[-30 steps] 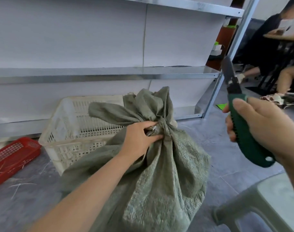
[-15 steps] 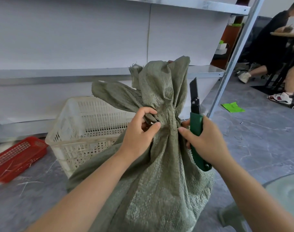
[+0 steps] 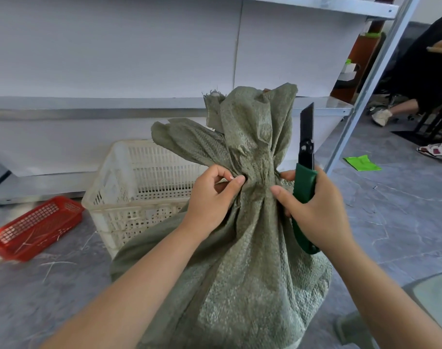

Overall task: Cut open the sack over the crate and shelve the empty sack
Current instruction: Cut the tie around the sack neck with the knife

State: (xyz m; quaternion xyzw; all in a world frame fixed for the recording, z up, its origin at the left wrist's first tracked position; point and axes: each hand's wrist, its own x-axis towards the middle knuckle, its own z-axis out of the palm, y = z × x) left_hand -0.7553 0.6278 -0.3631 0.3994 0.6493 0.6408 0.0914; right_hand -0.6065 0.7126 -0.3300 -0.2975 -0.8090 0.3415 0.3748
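Right in front of the crate (image 3: 139, 177), on the floor: a full green sack (image 3: 240, 273), standing tall, long way up and down. Tied shut at the neck (image 3: 259, 182), with loose cloth flaring up above the tie. Not over the crate yet. Bottom down by the crate's near corner, touching or just beside, hard to tell.

On the crate side of the neck, left hand (image 3: 209, 197), thumb and first finger pinching a fold of cloth. On the side away from the crate, right hand (image 3: 315, 212), fingers curled round the green handle of a knife (image 3: 306, 177), first finger stretched out to touch the neck. Blade out and pointing straight up, just beside the loose cloth. Both hands level with the neck and about equally near it.

Most likely step now: getting a good hold before the cut. Next move, at a guess: lift the sack over the crate, then turn the blade in across the neck. Sharp edge close to fingers, so care needed.

Behind the crate, a metal shelf (image 3: 89, 107). Beside the crate, on the side away from the sack, a red tray (image 3: 33, 227). Well past the sack from the crate, a green scrap (image 3: 362, 163) on the floor and a seated person (image 3: 421, 71).
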